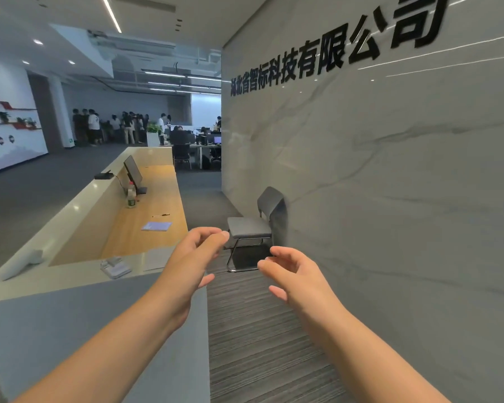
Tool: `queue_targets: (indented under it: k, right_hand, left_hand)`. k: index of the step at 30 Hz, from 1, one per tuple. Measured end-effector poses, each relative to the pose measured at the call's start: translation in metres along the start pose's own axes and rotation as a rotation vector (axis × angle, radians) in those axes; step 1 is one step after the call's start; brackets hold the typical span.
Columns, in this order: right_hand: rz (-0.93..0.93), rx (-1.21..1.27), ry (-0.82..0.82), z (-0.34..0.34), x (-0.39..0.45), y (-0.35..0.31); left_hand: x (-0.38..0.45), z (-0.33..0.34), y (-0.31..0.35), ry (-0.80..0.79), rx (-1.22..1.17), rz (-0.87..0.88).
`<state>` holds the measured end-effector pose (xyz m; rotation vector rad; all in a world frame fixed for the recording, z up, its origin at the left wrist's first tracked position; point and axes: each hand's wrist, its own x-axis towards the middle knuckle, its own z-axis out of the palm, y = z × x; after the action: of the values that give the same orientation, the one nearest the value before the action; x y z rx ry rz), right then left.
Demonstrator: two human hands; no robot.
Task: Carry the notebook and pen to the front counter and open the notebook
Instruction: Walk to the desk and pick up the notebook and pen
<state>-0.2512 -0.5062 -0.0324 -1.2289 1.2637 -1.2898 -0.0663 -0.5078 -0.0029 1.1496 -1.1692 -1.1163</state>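
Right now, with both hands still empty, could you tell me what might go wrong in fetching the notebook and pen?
The pen lies apart from the notebook, so one could be forgotten. The bottle and monitor stand further along the same desk; a careless reach might knock the bottle. The chair partly narrows the aisle.

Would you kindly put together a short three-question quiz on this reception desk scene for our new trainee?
1. True or false: the left hand already holds the notebook.
2. Which lies farther from the camera on the wooden desk: the pen or the notebook?
3. Multiple choice: what stands near the monitor? A) a plastic bottle B) a stapler C) a mug

Key
1. False: both the left hand and the right hand are empty and open, short of the desk.
2. The pen.
3. A.
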Motion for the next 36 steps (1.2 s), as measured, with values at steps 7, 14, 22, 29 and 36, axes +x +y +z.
queue_targets:
  k: [7, 14, 22, 29, 36]
  right_hand:
    - [0.011, 0.013, 0.007, -0.022, 0.139, 0.012]
    - [0.010, 0.003, -0.024, -0.072, 0.302, 0.036]
    - [0.024, -0.026, -0.155, -0.122, 0.484, 0.033]
    - [0.046, -0.064, -0.226, -0.117, 0.630, 0.051]
    - [0.010, -0.098, -0.251, -0.073, 0.782, 0.066]
  left_hand:
    - [0.141, 0.042, -0.015, -0.005, 0.021, -0.014]
    - [0.281, 0.120, -0.049, 0.033, 0.008, -0.021]
    - [0.437, 0.193, -0.057, 0.147, -0.014, -0.022]
    - [0.568, 0.208, -0.084, 0.212, -0.008, -0.053]
    - [0.726, 0.192, -0.101, 0.241, 0.004, -0.023]
